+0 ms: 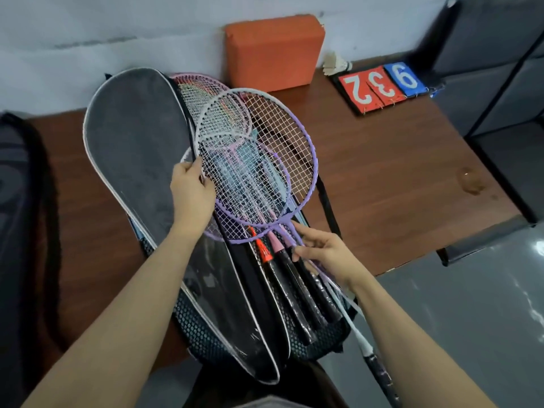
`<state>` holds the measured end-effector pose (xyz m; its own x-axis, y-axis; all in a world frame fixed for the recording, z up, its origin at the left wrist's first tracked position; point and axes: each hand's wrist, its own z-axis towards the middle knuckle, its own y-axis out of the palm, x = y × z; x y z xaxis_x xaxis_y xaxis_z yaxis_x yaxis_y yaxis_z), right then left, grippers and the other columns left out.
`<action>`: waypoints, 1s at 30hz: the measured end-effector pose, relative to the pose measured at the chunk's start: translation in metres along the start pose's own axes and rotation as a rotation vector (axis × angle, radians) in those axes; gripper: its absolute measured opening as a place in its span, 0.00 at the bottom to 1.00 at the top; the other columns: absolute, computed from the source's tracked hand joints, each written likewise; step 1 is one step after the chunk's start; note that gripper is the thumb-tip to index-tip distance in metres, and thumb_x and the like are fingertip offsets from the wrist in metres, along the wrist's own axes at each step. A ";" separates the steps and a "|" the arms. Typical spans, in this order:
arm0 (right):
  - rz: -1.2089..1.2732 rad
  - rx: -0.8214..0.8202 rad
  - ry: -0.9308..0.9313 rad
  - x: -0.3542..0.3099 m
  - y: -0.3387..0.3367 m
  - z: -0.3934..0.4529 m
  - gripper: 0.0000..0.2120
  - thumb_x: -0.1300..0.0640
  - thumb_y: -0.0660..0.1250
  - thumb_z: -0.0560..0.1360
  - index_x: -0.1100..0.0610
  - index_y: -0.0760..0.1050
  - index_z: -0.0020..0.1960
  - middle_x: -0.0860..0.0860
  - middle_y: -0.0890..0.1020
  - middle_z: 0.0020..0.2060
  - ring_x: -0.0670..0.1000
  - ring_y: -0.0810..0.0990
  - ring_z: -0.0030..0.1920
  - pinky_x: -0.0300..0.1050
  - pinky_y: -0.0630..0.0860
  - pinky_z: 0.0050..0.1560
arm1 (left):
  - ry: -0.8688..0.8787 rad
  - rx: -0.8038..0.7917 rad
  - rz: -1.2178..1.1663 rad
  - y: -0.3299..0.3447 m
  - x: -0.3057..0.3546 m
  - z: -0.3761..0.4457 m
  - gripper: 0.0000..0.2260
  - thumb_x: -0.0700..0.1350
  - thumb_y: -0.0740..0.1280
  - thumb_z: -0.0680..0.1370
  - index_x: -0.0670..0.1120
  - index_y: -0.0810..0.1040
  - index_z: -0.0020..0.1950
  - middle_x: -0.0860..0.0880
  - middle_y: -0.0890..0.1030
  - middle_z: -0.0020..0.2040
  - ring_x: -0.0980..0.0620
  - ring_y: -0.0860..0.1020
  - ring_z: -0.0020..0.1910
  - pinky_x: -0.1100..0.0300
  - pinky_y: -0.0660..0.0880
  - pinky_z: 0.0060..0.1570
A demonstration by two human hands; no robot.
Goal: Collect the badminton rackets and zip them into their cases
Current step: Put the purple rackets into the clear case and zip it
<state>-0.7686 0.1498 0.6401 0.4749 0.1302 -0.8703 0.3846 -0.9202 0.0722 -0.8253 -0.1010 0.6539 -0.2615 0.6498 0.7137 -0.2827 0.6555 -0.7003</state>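
Brown wooden desk [397, 160], carrying an open racket case [138, 148], grey-lined flap with white piping thrown back toward 10 o'clock. Badminton rackets [235, 160], several, stacked head over head on the case's lower half at desk centre; frames pink, white and purple, black-wrapped handles [297, 284] fanned toward 5 o'clock. Topmost: purple-and-white racket [294, 136], its white shaft running off the desk edge toward 5 o'clock. Left hand [191, 189]: grip pinching the white rim at the head's 9 o'clock side. Right hand [323, 251]: grip loosely spread, fingertips on the purple shaft just below the head. Orange foam block [273, 51] at 12 o'clock against the wall; flip scoreboard [382, 83] and shuttlecock [335, 63] at 2 o'clock. Second dark bag [17, 216] at 9 o'clock.
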 end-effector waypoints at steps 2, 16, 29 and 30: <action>0.032 -0.034 0.022 0.000 -0.002 0.004 0.24 0.70 0.64 0.75 0.50 0.72 0.65 0.55 0.80 0.32 0.54 0.65 0.30 0.48 0.63 0.35 | -0.009 0.036 -0.009 0.000 -0.001 0.000 0.20 0.35 0.60 0.78 0.41 0.66 0.71 0.41 0.69 0.63 0.47 0.70 0.60 0.70 0.59 0.54; -0.077 -0.248 0.088 0.002 0.022 0.016 0.16 0.66 0.62 0.77 0.52 0.77 0.60 0.61 0.82 0.43 0.51 0.68 0.22 0.45 0.69 0.32 | 0.091 0.100 0.006 -0.005 0.000 -0.013 0.19 0.36 0.62 0.76 0.42 0.71 0.68 0.44 0.75 0.59 0.46 0.75 0.54 0.54 0.72 0.59; 0.338 -0.126 0.227 -0.037 0.109 0.079 0.06 0.71 0.60 0.76 0.64 0.74 0.49 0.58 0.82 0.33 0.49 0.79 0.28 0.35 0.70 0.23 | 0.037 0.125 -0.094 -0.047 -0.025 -0.044 0.25 0.37 0.64 0.75 0.45 0.65 0.72 0.47 0.72 0.49 0.52 0.72 0.39 0.58 0.72 0.43; 0.337 -0.138 0.228 -0.040 0.115 0.086 0.07 0.72 0.59 0.76 0.64 0.74 0.49 0.58 0.82 0.33 0.49 0.79 0.27 0.35 0.70 0.23 | 0.018 0.124 -0.059 -0.046 -0.027 -0.053 0.27 0.38 0.64 0.75 0.47 0.63 0.73 0.48 0.72 0.51 0.51 0.73 0.40 0.57 0.73 0.42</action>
<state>-0.8111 0.0069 0.6418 0.7487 -0.0770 -0.6584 0.2730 -0.8693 0.4120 -0.7563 -0.1284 0.6657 -0.2250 0.6188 0.7527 -0.4091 0.6411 -0.6493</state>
